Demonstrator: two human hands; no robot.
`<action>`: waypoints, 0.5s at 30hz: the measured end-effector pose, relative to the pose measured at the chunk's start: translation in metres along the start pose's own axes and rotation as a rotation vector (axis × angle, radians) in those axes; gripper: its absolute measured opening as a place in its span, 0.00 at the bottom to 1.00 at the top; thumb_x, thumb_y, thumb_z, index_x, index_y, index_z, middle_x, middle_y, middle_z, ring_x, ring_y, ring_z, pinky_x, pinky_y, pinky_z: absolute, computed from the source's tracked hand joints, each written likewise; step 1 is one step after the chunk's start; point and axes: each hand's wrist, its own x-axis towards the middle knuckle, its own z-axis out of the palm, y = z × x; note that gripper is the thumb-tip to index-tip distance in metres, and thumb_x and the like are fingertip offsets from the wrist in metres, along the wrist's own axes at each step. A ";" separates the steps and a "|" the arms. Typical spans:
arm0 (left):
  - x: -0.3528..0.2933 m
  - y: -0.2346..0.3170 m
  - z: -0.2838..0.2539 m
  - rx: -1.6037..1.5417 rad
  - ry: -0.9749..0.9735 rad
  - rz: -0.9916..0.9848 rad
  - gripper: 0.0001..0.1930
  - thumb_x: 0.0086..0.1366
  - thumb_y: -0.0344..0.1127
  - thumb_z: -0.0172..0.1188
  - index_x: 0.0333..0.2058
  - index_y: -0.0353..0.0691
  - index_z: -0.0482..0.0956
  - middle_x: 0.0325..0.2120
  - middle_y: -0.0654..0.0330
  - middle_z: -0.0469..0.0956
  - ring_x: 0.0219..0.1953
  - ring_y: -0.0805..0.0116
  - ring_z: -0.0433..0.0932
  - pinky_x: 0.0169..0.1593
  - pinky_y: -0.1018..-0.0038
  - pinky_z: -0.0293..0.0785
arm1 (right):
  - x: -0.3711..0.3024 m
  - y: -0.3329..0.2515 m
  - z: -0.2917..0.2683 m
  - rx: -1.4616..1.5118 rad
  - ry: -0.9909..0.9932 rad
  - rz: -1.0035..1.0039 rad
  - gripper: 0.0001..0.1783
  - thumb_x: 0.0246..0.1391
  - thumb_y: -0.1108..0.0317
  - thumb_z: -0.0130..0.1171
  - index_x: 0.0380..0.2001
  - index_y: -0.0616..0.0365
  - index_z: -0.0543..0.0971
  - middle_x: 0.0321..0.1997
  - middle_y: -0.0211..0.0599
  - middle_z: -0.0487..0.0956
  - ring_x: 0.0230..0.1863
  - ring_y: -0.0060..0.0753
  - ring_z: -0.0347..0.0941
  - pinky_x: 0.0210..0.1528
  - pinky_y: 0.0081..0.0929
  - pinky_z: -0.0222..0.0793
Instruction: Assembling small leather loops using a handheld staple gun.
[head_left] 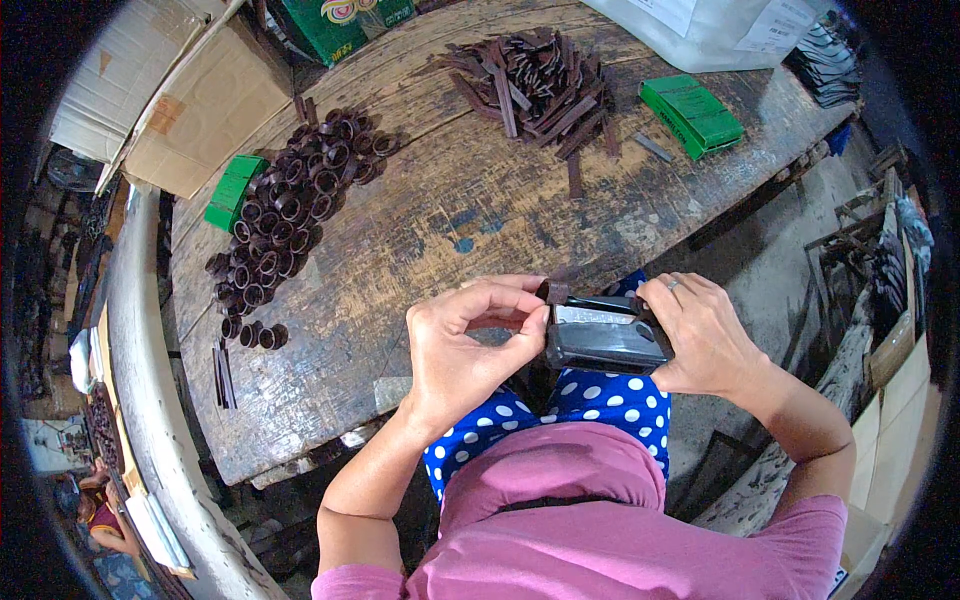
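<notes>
My right hand (697,330) is closed around a black stapler (610,345) with a silvery strip along it, held above my lap near the table's front edge. Between the fingertips of my left hand (475,335) is a small dark brown ring (554,291), bent from a strip. The ring sits at the stapler's left end; whether it lies between the jaws, I cannot tell. Many similar brown rings (290,205) are heaped on the table's left side. A pile of flat dark brown strips (540,90) lies at the far middle.
The worn wooden table (400,240) spans the view. Small green boxes lie at left (235,192) and right (692,115). A few thin strips (222,375) rest near the left edge. Cardboard (205,115) stands at far left, a whitish container (705,30) at far right. Another person (105,510) is beyond, lower left.
</notes>
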 end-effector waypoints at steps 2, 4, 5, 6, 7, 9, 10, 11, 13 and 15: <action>0.001 0.000 0.000 0.007 -0.001 0.010 0.05 0.50 0.23 0.65 0.28 0.32 0.82 0.35 0.52 0.81 0.32 0.72 0.82 0.36 0.79 0.79 | 0.000 0.000 -0.001 -0.005 -0.012 0.005 0.25 0.25 0.66 0.62 0.32 0.62 0.67 0.27 0.49 0.73 0.32 0.53 0.72 0.37 0.41 0.67; 0.000 -0.001 0.000 0.015 -0.027 0.067 0.05 0.54 0.24 0.64 0.31 0.32 0.82 0.35 0.51 0.81 0.32 0.70 0.82 0.36 0.78 0.79 | -0.001 0.001 -0.001 0.010 -0.037 0.023 0.23 0.26 0.67 0.61 0.30 0.62 0.67 0.24 0.48 0.72 0.29 0.52 0.72 0.33 0.40 0.68; -0.001 0.000 0.000 0.012 -0.028 0.078 0.05 0.54 0.24 0.64 0.31 0.32 0.82 0.35 0.51 0.81 0.32 0.70 0.82 0.36 0.78 0.79 | -0.002 0.002 0.000 0.001 -0.032 0.023 0.23 0.26 0.67 0.61 0.30 0.62 0.67 0.24 0.48 0.72 0.29 0.52 0.72 0.33 0.40 0.68; -0.003 0.001 0.000 -0.155 0.034 -0.047 0.05 0.57 0.25 0.62 0.34 0.32 0.80 0.36 0.50 0.81 0.33 0.69 0.81 0.37 0.77 0.79 | -0.003 0.003 0.003 0.073 -0.027 0.055 0.21 0.27 0.67 0.61 0.29 0.61 0.67 0.23 0.48 0.72 0.27 0.52 0.72 0.31 0.40 0.68; -0.005 0.002 0.001 -0.322 0.093 -0.172 0.06 0.60 0.26 0.59 0.36 0.32 0.78 0.37 0.48 0.80 0.33 0.67 0.81 0.37 0.75 0.79 | -0.006 0.003 0.007 0.144 -0.021 0.086 0.20 0.29 0.68 0.61 0.28 0.61 0.67 0.21 0.47 0.72 0.25 0.52 0.71 0.28 0.40 0.68; -0.003 0.001 -0.001 -0.378 0.203 -0.219 0.11 0.68 0.37 0.50 0.41 0.36 0.74 0.38 0.48 0.80 0.33 0.61 0.82 0.35 0.72 0.79 | -0.010 -0.003 0.017 0.368 -0.013 0.212 0.14 0.34 0.66 0.63 0.24 0.61 0.71 0.19 0.45 0.72 0.21 0.46 0.72 0.26 0.35 0.68; -0.003 -0.011 0.003 -0.576 0.188 -0.237 0.15 0.69 0.41 0.46 0.42 0.35 0.73 0.39 0.48 0.79 0.35 0.59 0.81 0.37 0.70 0.78 | -0.009 -0.013 0.020 0.554 0.002 0.325 0.14 0.37 0.66 0.65 0.24 0.62 0.72 0.19 0.41 0.72 0.21 0.38 0.72 0.26 0.31 0.68; -0.004 -0.026 0.014 -0.780 0.165 -0.257 0.18 0.71 0.45 0.42 0.43 0.35 0.72 0.39 0.48 0.78 0.37 0.57 0.81 0.39 0.67 0.78 | -0.009 -0.025 0.023 0.736 0.013 0.441 0.14 0.40 0.65 0.67 0.25 0.62 0.74 0.19 0.37 0.73 0.21 0.31 0.72 0.26 0.28 0.67; -0.019 -0.040 0.043 -0.972 0.165 -0.487 0.28 0.69 0.58 0.37 0.43 0.35 0.69 0.39 0.52 0.75 0.39 0.56 0.78 0.45 0.61 0.75 | -0.006 -0.047 0.034 1.202 -0.006 0.563 0.14 0.43 0.67 0.69 0.29 0.62 0.76 0.21 0.29 0.75 0.24 0.20 0.70 0.29 0.23 0.68; -0.031 -0.039 0.062 -1.160 -0.067 -0.541 0.37 0.66 0.66 0.31 0.48 0.35 0.69 0.40 0.56 0.75 0.43 0.66 0.75 0.47 0.71 0.71 | -0.006 -0.069 0.044 1.562 0.101 0.632 0.14 0.43 0.74 0.69 0.33 0.62 0.75 0.28 0.30 0.76 0.31 0.22 0.73 0.37 0.22 0.71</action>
